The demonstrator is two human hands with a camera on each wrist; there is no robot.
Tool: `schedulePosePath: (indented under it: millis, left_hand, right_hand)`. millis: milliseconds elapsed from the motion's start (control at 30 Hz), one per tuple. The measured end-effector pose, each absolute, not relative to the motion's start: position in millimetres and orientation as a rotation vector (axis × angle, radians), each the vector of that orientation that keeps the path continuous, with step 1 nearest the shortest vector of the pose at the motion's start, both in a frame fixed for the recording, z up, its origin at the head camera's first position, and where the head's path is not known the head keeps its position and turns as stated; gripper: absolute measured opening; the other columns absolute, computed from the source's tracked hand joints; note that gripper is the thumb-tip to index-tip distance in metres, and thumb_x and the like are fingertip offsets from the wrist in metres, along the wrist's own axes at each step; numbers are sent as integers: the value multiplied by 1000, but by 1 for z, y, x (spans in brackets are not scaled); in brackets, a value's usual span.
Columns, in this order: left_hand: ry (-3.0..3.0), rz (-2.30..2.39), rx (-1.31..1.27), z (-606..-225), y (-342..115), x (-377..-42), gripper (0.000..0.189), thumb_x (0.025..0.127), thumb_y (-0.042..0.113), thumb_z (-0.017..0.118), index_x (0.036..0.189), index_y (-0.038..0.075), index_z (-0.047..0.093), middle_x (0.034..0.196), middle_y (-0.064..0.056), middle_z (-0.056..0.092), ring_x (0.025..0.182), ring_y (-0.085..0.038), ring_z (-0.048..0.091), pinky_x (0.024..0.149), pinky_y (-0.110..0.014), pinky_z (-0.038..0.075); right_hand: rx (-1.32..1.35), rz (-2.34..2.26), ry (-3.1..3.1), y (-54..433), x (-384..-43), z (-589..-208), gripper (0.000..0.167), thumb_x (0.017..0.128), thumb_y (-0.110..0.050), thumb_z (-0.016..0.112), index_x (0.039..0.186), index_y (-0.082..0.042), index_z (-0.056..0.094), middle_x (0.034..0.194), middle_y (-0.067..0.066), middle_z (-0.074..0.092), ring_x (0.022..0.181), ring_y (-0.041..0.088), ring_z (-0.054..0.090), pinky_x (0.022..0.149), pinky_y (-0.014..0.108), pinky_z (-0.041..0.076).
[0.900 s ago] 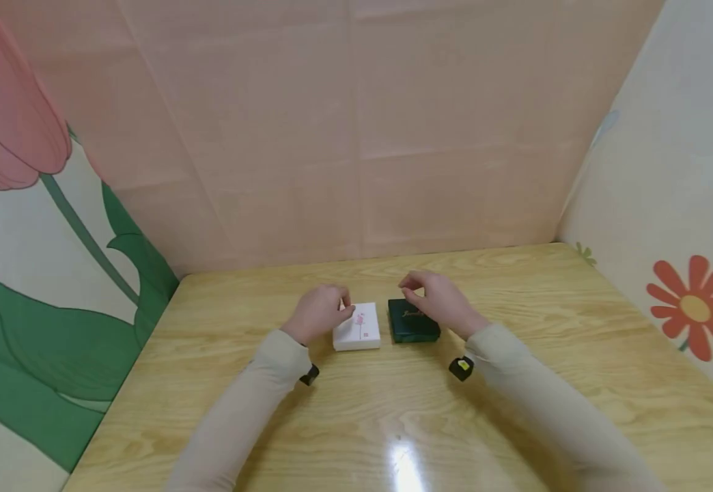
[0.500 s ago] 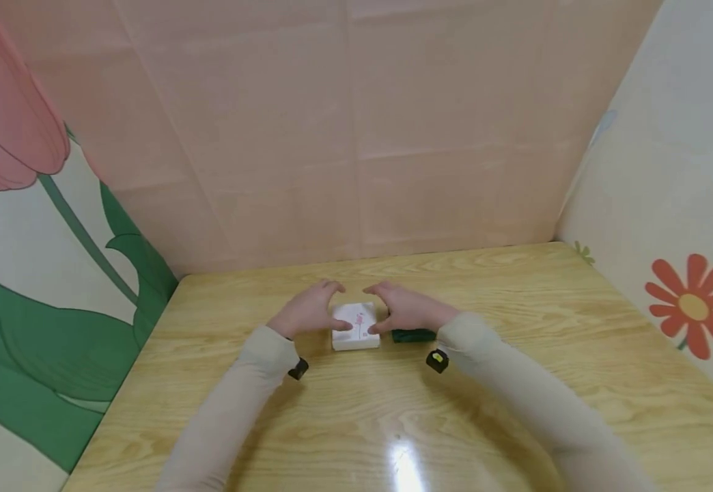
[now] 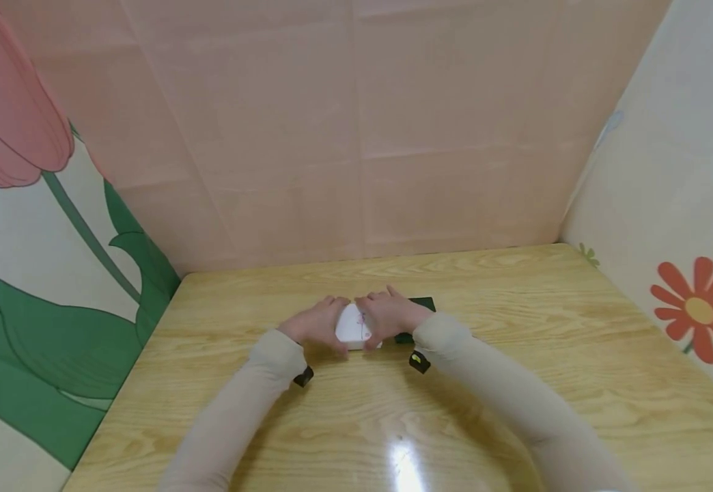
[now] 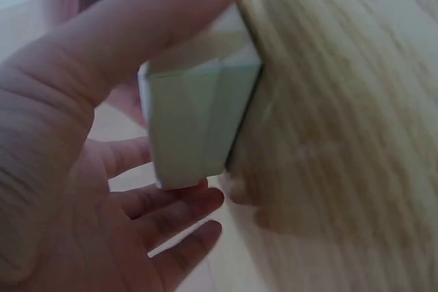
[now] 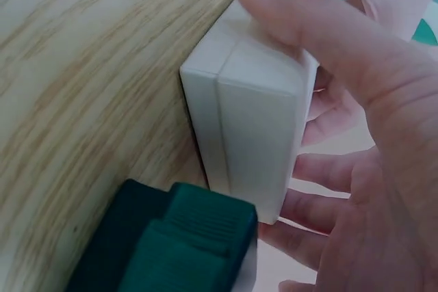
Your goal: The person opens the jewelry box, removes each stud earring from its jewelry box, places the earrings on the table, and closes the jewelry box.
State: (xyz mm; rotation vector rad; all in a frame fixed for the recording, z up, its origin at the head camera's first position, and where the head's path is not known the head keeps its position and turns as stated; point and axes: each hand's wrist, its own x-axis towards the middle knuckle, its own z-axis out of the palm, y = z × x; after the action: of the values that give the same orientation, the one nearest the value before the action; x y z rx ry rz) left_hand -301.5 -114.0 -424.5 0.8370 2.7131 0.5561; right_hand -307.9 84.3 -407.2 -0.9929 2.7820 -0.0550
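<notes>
A small white box [image 3: 352, 326] with a pink flower print lies on the wooden table between both hands. My left hand [image 3: 319, 324] grips its left part. In the left wrist view the thumb crosses the near side of the white box [image 4: 185, 121], with the fingers round the far side. My right hand [image 3: 391, 316] holds the right part the same way; the right wrist view shows a lid seam along the white box [image 5: 256, 121]. Just right of it sits a dark green box [image 3: 423, 302], partly hidden by my right hand in the head view.
The wooden table [image 3: 356, 417] reaches back to a pink cloth-like wall [image 3: 356, 150]. Side walls bear a large tulip [image 3: 18, 102] on the left and a red flower [image 3: 698, 307] on the right. In the right wrist view the green box [image 5: 185, 237] stands close by the white one.
My right hand has moved left from above the green box to the white box. Both hands have come down and closed round the white box, which stays in about the same place.
</notes>
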Motion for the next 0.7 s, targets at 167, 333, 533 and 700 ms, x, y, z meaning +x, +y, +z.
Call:
schedulePosePath:
  millis: [167,333,533,700]
  left_hand:
    - [2735,556,854,-427,-113,-301,96,62,33,89,140,7,40,127,-7,50,107,-19,49,91,-35,45]
    - [2741,658,890,-416,-111,-292,93,61,30,91,137,9,43,126,-5,51,109,-19,49,93,-38,44]
    - [2753,707,991,-402,-101,-267,89,61,32,90,134,6,46,125,-6,51,107,-17,48,93,-35,44]
    - [2717,672,1031,-407,-88,-244,89,62,38,89,133,9,45,121,-2,50,101,-13,48,87,-28,45]
  right_hand:
    - [-1045,-99,2781,85,-309,-408,97,66,-52,83,140,-3,44,125,11,59,106,22,56,101,46,41]
    - [-1119,-226,2799,95,-299,-396,93,65,-47,85,137,-3,47,118,8,60,95,18,55,84,36,48]
    - [-1124,-416,2791,117,-271,-382,93,64,-46,86,138,-3,47,118,8,55,97,18,51,83,36,48]
    - [-1088,-477,2733,133,-244,-387,91,65,-46,86,136,-6,47,115,3,52,94,16,48,80,35,46]
